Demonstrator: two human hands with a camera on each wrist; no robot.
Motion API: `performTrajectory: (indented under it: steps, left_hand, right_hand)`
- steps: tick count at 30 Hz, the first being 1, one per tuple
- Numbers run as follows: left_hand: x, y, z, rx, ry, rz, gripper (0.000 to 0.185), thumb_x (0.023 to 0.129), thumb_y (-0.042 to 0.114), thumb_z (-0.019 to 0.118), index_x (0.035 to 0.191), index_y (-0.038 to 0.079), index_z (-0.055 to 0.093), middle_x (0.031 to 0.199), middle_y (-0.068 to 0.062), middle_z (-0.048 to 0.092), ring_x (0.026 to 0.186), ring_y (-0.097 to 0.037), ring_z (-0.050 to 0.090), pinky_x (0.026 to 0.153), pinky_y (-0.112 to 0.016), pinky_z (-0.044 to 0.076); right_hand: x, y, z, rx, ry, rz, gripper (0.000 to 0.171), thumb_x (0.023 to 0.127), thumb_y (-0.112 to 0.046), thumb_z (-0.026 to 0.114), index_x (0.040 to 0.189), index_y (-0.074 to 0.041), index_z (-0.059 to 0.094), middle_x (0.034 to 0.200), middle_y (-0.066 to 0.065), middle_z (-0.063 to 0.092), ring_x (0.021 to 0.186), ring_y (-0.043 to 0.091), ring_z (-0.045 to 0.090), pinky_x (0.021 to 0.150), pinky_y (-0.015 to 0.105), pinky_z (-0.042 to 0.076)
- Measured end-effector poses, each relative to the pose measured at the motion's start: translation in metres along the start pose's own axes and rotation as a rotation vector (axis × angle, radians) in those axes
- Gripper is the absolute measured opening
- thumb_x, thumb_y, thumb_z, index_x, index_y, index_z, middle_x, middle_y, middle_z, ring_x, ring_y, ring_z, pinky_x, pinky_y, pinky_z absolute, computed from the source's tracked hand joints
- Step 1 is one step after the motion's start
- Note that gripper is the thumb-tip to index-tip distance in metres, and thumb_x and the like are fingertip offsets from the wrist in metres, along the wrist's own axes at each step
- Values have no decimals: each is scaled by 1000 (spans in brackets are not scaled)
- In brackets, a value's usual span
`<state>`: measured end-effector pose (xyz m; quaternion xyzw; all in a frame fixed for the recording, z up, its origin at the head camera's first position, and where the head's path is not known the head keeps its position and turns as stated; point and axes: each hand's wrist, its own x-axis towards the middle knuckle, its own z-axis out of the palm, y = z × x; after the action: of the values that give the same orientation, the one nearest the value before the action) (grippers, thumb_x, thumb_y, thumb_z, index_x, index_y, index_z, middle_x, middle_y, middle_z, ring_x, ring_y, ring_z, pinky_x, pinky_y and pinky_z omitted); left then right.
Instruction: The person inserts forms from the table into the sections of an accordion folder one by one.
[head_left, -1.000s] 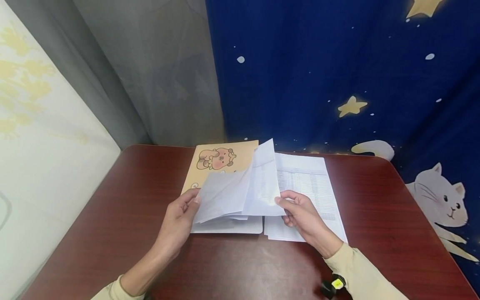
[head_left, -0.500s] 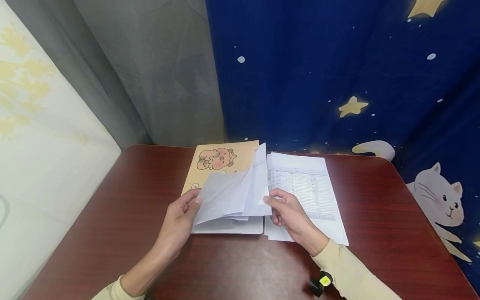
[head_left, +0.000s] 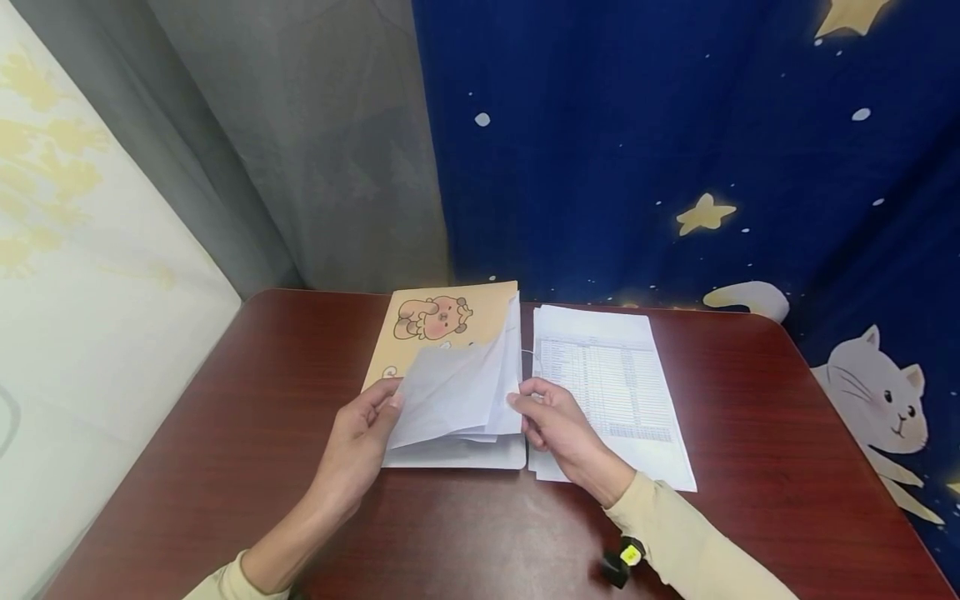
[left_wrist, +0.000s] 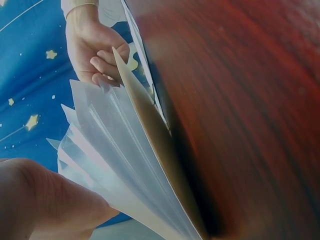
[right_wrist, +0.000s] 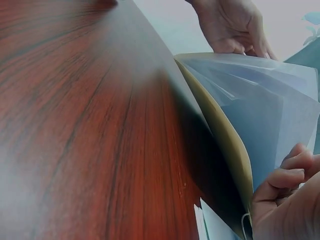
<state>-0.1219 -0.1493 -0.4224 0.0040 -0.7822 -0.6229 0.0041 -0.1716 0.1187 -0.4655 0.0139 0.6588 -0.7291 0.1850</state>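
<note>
Folder (head_left: 450, 325), tan with a cartoon animal on it, lies flat on the red-brown table (head_left: 225, 467), mid-table, long axis running away from the person toward the blue curtain (head_left: 675, 150); its near short edge faces the person, far short edge with the cartoon points at the curtain. Inside it a bunch of clear sleeves (head_left: 457, 392) is lifted and fanned up off the folder, hinged along the folder's right long side, free edges raised on the left. Left hand (head_left: 356, 446) sits at the folder's left near part, thumb and fingers curled on the lifted sleeves' left edge, pinching them; left wrist view shows the thumb (left_wrist: 45, 200) pressed against the fanned sleeves (left_wrist: 115, 150) with the tan cover (left_wrist: 155, 145) standing edge-on beside the table. Right hand (head_left: 551, 421) is at the folder's right edge, between folder and paper stack, fingers curled on the right edge of the sleeves, gripping them; right wrist view shows bent fingers (right_wrist: 287, 172) closed on the sleeve edges (right_wrist: 265, 110), tan cover (right_wrist: 225, 130) below. Paper stack (head_left: 615, 392), white printed sheets with a table of small text, lies flat just right of the folder, long axis parallel to it, slightly skewed, near corner under the right wrist. Beige sleeves on both arms; small black-yellow device (head_left: 622, 560) at the right forearm. Grey curtain (head_left: 315, 142) behind on the left.
</note>
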Motion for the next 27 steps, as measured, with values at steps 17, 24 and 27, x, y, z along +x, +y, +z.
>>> performTrajectory:
  steps: [17, 24, 27]
  left_hand:
    - [-1, 1, 0, 7, 15, 6, 27, 112, 17, 52, 132, 11, 70, 111, -15, 75, 93, -12, 69, 81, -24, 55]
    - [-2, 4, -1, 16, 13, -1, 28, 112, 18, 52, 133, 12, 69, 112, -13, 75, 96, -12, 66, 81, -23, 53]
    - [-2, 5, -1, 19, 23, -11, 28, 111, 18, 53, 134, 12, 69, 112, -13, 73, 96, -12, 64, 81, -23, 51]
  right_hand:
    - [6, -3, 11, -140, 64, 43, 16, 94, -19, 72, 103, -6, 75, 51, -9, 38, 47, 6, 31, 46, 21, 24]
    - [6, -5, 11, -174, 79, 55, 17, 91, -17, 73, 103, -5, 78, 51, -9, 39, 48, 6, 31, 46, 21, 23]
    - [5, -6, 11, -173, 80, 59, 18, 91, -16, 73, 105, -4, 78, 53, -9, 40, 50, 7, 31, 47, 21, 24]
